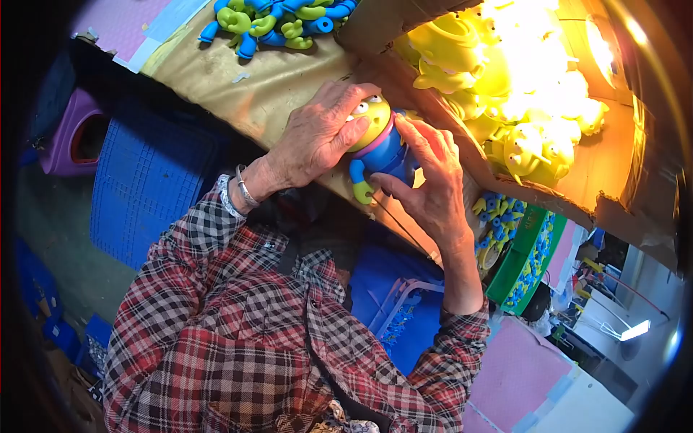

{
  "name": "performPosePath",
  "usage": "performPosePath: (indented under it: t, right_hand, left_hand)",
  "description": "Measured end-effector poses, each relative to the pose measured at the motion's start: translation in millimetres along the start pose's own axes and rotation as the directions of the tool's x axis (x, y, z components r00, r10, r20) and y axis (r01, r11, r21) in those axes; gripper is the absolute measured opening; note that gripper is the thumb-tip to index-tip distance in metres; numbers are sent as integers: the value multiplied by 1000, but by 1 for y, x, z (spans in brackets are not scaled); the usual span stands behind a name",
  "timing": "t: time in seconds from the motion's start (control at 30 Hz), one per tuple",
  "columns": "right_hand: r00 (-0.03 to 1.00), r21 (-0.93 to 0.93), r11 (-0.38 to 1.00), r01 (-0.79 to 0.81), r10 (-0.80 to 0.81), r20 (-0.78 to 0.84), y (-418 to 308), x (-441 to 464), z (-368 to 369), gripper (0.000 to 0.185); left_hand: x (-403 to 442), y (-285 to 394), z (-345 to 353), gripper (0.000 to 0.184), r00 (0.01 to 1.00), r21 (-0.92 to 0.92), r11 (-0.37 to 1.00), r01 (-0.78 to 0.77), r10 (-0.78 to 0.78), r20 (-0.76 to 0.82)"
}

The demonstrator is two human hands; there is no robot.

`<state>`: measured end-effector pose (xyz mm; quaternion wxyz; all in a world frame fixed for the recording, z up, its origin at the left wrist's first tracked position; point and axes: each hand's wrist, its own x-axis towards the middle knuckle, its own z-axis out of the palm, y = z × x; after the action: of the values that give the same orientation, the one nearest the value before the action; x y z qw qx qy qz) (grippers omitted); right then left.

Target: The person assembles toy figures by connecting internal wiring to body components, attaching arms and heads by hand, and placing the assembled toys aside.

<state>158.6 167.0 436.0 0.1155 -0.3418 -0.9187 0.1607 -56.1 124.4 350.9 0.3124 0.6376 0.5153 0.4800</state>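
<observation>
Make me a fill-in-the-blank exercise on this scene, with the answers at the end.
1. The left hand covers part of the yellow ____ of the toy figure.
2. The silver-coloured bracelet sits on the person's ____ wrist.
3. The right hand is at the figure's ____ body.
4. The toy heads piled in the cardboard box are coloured ____.

Missing words: head; left; blue; yellow.

The premises appear to be a toy workshop: a cardboard carton [613, 153] heaped with yellow toy heads [530, 153], blue and green toy limbs [268, 27] piled on the worktable [216, 79], and a handheld toy figure [380, 156].
</observation>
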Motion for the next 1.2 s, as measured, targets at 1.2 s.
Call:
performPosePath:
  t: [1.2]
  right_hand:
    - [904,425,899,-107,266,-335,-2,22,45,52]
  left_hand:
    - [-19,27,45,61,983,59,998,17,-6,-185]
